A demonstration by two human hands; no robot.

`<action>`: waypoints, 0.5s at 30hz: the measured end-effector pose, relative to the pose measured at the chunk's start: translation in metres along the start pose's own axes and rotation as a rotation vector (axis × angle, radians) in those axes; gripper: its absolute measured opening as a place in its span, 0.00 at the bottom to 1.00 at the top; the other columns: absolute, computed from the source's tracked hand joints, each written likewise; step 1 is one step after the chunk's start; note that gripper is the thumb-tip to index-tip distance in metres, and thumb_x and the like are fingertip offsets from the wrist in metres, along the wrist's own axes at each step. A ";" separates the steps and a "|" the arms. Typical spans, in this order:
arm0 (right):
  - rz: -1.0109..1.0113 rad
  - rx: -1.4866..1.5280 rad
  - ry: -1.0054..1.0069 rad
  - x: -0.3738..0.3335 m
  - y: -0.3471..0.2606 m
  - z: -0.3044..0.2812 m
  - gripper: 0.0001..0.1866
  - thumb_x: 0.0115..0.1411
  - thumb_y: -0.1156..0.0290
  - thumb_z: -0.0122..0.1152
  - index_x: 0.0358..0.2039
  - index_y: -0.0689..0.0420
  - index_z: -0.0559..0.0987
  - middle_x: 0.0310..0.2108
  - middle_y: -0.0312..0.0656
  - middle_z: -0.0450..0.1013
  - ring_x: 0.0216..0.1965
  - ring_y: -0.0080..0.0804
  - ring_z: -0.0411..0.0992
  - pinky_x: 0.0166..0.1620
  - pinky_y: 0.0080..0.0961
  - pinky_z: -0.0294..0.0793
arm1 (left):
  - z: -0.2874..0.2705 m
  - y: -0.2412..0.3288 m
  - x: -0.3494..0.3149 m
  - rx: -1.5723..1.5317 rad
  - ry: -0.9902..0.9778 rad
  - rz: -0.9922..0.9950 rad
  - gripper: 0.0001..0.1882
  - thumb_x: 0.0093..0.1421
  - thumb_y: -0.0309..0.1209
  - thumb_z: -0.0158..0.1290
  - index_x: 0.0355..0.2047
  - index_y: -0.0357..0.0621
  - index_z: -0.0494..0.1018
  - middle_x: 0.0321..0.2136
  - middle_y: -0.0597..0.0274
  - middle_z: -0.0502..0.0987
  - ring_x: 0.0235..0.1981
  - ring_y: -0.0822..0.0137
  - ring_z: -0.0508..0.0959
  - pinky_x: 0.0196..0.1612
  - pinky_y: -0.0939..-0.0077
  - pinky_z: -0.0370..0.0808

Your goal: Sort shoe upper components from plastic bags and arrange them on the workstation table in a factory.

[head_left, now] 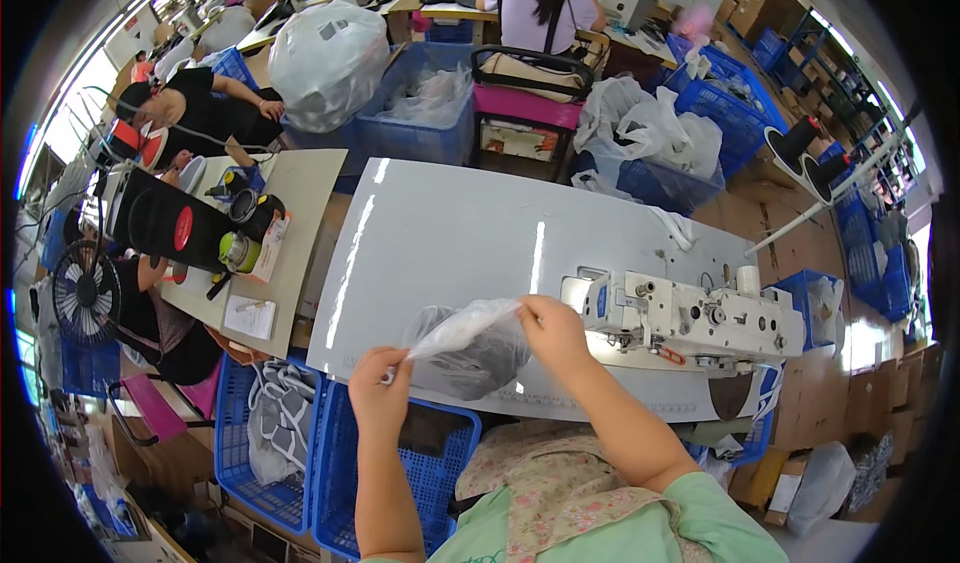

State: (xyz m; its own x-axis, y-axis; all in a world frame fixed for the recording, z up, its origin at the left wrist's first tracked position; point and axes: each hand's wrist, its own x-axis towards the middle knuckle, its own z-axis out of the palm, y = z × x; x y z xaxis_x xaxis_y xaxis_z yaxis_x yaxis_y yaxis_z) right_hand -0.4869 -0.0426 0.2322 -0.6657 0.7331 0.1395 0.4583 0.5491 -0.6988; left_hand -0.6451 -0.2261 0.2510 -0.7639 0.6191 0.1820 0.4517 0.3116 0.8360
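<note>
Head view: one clear plastic bag (468, 325), dark contents (480, 368) showing through, is sitting between the two hands, above the near edge of the grey table (450, 228); whether it is touching the surface, one cannot tell. Left hand (378, 388): fingers closed, gripping the bag's gathered left end. Right hand (552, 331): pinching its right end, slightly farther from the body. Between them the upper edge is stretching in a twisted band, the dark bulk hanging below. One white sewing machine (705, 313): standing to the right of the right hand. Two blue baskets, one holding pale straps (285, 413), the other (430, 483) nearer the left forearm: standing at the near left.
</note>
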 end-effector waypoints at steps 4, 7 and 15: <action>0.228 0.171 -0.045 0.000 -0.004 -0.008 0.11 0.58 0.70 0.49 0.41 0.57 0.73 0.27 0.46 0.75 0.30 0.46 0.73 0.35 0.35 0.70 | 0.002 -0.010 0.001 -0.042 -0.005 0.021 0.10 0.47 0.20 0.56 0.32 0.39 0.75 0.32 0.56 0.76 0.35 0.60 0.75 0.39 0.71 0.70; 0.087 0.116 -0.064 -0.002 -0.013 -0.003 0.10 0.58 0.70 0.49 0.39 0.57 0.72 0.25 0.47 0.74 0.29 0.47 0.73 0.34 0.36 0.70 | 0.023 0.014 0.002 0.233 0.095 0.357 0.14 0.45 0.22 0.57 0.36 0.37 0.73 0.37 0.51 0.74 0.39 0.54 0.73 0.42 0.66 0.69; 0.196 0.371 0.067 0.006 0.002 -0.015 0.08 0.59 0.69 0.48 0.32 0.60 0.72 0.24 0.48 0.70 0.27 0.43 0.70 0.32 0.34 0.68 | 0.013 -0.003 0.016 -0.382 -0.045 -0.175 0.08 0.60 0.29 0.49 0.35 0.36 0.72 0.33 0.64 0.75 0.39 0.69 0.71 0.44 0.76 0.66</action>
State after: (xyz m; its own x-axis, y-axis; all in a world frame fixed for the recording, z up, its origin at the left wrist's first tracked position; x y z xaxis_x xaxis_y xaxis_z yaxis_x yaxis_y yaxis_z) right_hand -0.4807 -0.0312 0.2417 -0.5418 0.8404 0.0153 0.3211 0.2237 -0.9202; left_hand -0.6533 -0.2079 0.2448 -0.7894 0.6138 0.0051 0.1078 0.1304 0.9856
